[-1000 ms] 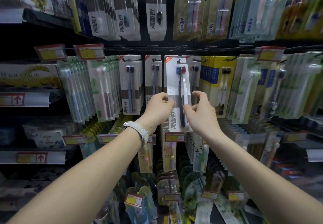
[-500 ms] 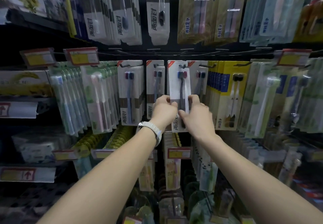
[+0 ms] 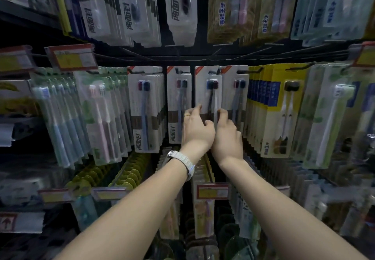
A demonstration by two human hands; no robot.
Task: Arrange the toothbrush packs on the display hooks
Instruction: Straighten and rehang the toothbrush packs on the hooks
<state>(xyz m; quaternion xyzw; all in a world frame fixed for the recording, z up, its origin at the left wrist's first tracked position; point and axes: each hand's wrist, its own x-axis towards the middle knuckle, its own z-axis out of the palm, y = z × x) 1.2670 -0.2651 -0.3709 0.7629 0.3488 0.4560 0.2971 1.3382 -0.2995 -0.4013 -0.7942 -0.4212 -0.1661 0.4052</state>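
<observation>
Now both hands are gripping one toothbrush pack [image 3: 208,89].
Left hand [image 3: 196,126] is pinching its left edge, right hand [image 3: 226,136] its right edge; neighbouring packs [image 3: 179,97] are crowding either side.

Both forearms are bare, no sleeves; a pale link-band wristwatch [image 3: 181,159] circles the left wrist, a gold ring [image 3: 187,115] one finger.
</observation>
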